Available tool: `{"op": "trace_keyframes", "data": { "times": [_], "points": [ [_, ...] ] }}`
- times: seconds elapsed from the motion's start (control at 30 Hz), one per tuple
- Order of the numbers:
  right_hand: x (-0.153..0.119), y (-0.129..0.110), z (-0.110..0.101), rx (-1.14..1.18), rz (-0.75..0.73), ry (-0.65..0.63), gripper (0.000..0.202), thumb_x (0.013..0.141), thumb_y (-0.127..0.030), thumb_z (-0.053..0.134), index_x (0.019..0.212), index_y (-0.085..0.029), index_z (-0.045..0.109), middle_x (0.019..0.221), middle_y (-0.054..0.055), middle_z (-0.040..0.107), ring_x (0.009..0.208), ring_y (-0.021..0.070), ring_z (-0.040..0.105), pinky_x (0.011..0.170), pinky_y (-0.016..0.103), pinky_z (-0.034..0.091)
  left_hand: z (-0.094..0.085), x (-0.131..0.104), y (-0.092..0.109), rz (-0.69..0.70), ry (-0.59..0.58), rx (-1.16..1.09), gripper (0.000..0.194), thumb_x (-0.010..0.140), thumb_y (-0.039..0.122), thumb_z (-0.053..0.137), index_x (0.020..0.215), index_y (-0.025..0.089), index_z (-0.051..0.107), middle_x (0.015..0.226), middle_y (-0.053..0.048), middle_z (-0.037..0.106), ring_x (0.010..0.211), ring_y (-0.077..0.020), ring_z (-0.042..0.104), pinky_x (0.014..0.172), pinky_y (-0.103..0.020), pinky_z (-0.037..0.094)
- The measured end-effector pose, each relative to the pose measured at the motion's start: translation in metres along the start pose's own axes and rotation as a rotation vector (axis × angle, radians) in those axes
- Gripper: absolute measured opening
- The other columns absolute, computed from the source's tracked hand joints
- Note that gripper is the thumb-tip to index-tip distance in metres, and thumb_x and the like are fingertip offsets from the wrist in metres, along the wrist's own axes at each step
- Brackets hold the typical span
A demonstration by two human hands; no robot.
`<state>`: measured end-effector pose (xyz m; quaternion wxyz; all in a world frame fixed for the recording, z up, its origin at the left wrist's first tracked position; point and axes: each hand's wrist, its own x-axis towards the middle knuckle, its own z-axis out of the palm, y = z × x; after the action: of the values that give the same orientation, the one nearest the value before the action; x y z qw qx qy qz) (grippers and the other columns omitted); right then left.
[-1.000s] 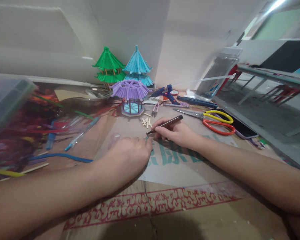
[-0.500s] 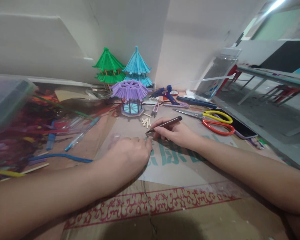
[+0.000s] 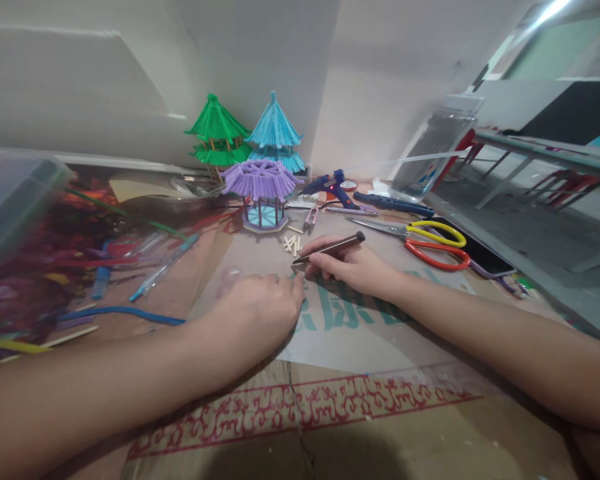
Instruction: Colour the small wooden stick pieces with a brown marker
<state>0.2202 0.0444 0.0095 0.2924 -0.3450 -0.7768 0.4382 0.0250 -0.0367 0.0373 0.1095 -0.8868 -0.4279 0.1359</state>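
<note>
My right hand (image 3: 347, 263) is closed around a dark pen (image 3: 333, 249), its tip pointing left and down toward the fingers of my left hand. My left hand (image 3: 267, 303) rests curled on a white sheet (image 3: 360, 347) printed with green characters. Its fingertips are pressed together close to the pen tip, and what they pinch, if anything, is hidden. Just beyond the pen tip lies a small pile of short pale sticks (image 3: 293, 245). Behind the pile stands a small pavilion model (image 3: 263, 193) with a purple fringed roof.
Green (image 3: 214, 133) and blue (image 3: 274, 133) pagoda models stand at the wall. A glue gun (image 3: 330, 187), thread snips (image 3: 311, 219), scissors (image 3: 420, 241) and a phone (image 3: 480, 253) lie to the right. At left are a plastic box (image 3: 20, 200), a blue strip (image 3: 125, 312) and coloured scraps.
The pen tip has shifted very slightly with my right hand. My left hand and the things on the table look the same.
</note>
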Motion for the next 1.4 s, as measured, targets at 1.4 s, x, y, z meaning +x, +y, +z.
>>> {"op": "trace_keyframes", "data": {
  "times": [1.4],
  "points": [
    [0.0005,-0.0016,0.0007,0.015,-0.011,-0.023,0.020,0.096,-0.028,0.060,0.110,-0.017,0.069,0.084,0.005,0.076,0.067,0.0128,0.067,0.058,0.025,0.051,0.0029,-0.0044,0.0010,0.034,0.057,0.067,0.029,0.086,0.004,0.054,0.113,0.006,0.064,0.085,-0.014,0.072,0.070,-0.0278,0.072,0.055,-0.034,0.052]
  ]
}}
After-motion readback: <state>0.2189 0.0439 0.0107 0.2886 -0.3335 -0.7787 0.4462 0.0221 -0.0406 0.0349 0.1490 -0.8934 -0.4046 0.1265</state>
